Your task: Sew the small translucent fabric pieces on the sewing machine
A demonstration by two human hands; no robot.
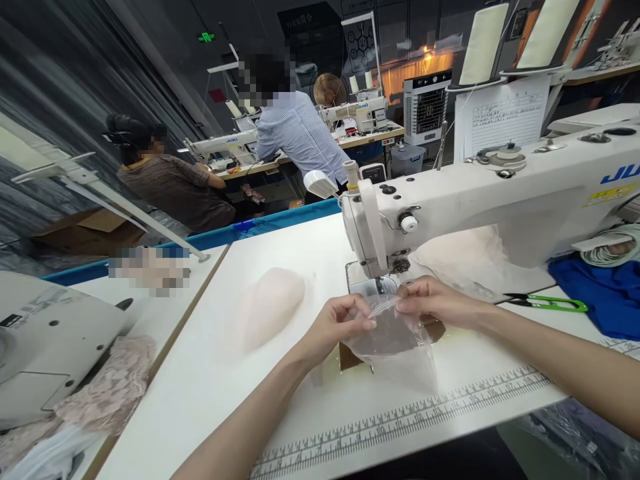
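My left hand [347, 320] pinches one end of a folded edge on a piece of sheer white fabric [395, 337]. At the other end of that edge, my right hand [425, 298] pinches the same fabric between thumb and fingers. The sheer piece hangs down between both hands over the table front. Just behind them stand the needle and presser foot [381, 285] of a white sewing machine [450, 193]. A pale pink cup-shaped piece [275, 303] lies on the white table [200, 373] left of my hands.
More sheer fabric [465, 260] lies under the machine arm. Green-handled thread snips [547, 303] and blue cloth [595, 293] are at the right. A printed ruler [400, 421] runs along the front edge. Pink lace [110, 387] lies at the left. Two people work at machines beyond.
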